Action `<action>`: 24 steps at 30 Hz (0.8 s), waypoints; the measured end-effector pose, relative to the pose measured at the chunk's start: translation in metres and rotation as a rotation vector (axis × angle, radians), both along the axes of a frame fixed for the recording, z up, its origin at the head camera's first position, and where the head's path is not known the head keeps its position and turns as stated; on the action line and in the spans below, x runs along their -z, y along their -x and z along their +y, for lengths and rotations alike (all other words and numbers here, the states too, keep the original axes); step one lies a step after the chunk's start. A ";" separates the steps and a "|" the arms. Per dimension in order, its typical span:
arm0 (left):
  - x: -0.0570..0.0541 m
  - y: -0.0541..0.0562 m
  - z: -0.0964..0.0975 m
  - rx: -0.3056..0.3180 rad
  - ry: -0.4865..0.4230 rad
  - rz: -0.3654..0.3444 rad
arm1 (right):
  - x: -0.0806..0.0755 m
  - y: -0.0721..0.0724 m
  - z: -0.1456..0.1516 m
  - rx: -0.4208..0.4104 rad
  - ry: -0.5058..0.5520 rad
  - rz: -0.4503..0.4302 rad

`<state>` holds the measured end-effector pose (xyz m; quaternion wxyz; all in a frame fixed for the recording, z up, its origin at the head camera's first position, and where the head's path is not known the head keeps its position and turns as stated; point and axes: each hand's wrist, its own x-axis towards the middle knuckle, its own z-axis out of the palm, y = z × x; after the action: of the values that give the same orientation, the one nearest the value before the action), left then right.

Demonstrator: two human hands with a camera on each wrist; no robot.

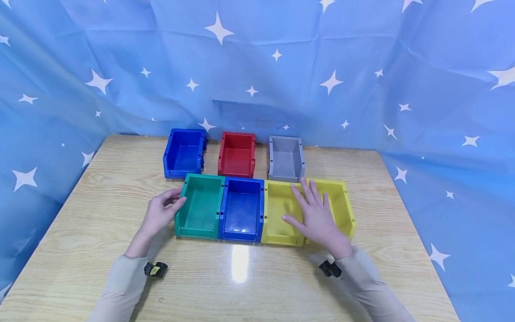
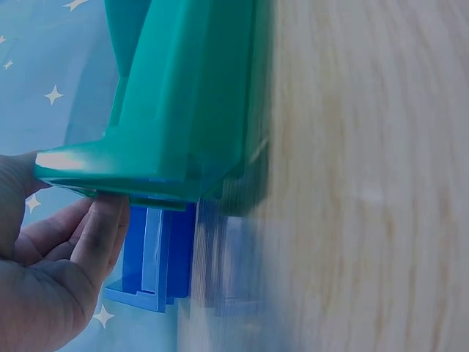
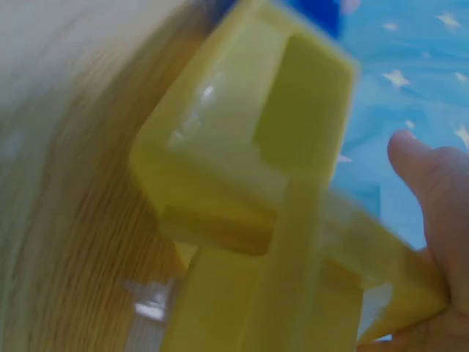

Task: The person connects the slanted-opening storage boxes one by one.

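In the head view, a green storage bin point(image 1: 199, 233), a blue bin point(image 1: 240, 236) and a yellow bin point(image 1: 283, 240) stand side by side. A second yellow bin point(image 1: 349, 210) sits at the right end, turned slightly. My left hand point(image 1: 158, 214) pinches the green bin's left wall between thumb and fingers; the left wrist view shows the thumb at the rim point(image 2: 69, 163) and the fingers on the outer face. Fingers spread wide, my right hand point(image 1: 318, 219) lies over the two yellow bins, by their adjoining walls. Its thumb point(image 3: 412, 154) stands raised in the right wrist view.
Behind the row stand another blue bin point(image 1: 184, 172), a red bin point(image 1: 236, 169) and a grey bin point(image 1: 286, 172), spaced apart. All rest on a wooden table point(image 1: 201, 277) with a starry blue cloth point(image 1: 257, 67) hanging at its back and sides.
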<state>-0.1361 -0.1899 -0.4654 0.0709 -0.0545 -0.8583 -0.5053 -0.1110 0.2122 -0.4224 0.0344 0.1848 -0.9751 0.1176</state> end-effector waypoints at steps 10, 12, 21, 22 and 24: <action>0.001 0.001 0.000 0.008 0.004 0.013 | 0.004 0.001 0.001 -0.027 -0.050 0.033; 0.001 0.001 0.000 0.009 0.000 0.014 | 0.005 0.002 0.002 -0.035 -0.052 0.049; 0.000 0.001 0.001 0.011 -0.028 0.005 | 0.008 0.002 0.002 -0.046 -0.065 0.071; 0.000 0.000 0.001 0.011 -0.031 0.002 | 0.009 0.003 0.002 -0.050 -0.065 0.077; 0.000 0.000 0.000 0.015 -0.035 0.002 | 0.010 0.003 0.002 -0.058 -0.058 0.084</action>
<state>-0.1357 -0.1898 -0.4650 0.0689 -0.0605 -0.8487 -0.5209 -0.1138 0.2139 -0.4327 0.0664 0.2186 -0.9700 0.0826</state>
